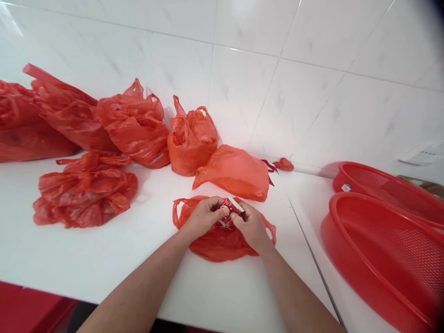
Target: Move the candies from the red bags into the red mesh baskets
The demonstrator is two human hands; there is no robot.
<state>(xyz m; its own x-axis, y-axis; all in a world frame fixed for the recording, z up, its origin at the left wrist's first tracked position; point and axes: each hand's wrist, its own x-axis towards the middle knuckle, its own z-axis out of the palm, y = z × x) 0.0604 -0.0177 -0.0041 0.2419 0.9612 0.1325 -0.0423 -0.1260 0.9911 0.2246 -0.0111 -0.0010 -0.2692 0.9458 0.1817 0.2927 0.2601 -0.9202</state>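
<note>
The left hand (207, 213) and the right hand (252, 224) pinch one small red packet (227, 206) between thumbs and fingers. The packet is right above the open bag (222, 247), which is red and sits on the white worktop (138, 273). The packet has white edges and little white marks, but they are too small to read. More shiny red and gold wrappers (227, 226) show inside the open bag.

Just behind the open bag lies a smooth orange-red bag (236, 171). To the left of the open bag is a crumpled red bag (86, 194), and a row of puffy bags (192, 143) stands behind and to its left. Two red baskets (367, 245) are to the right of the open bag. A white sticker (346, 187) is on the back one, with writing too tiny to read.
</note>
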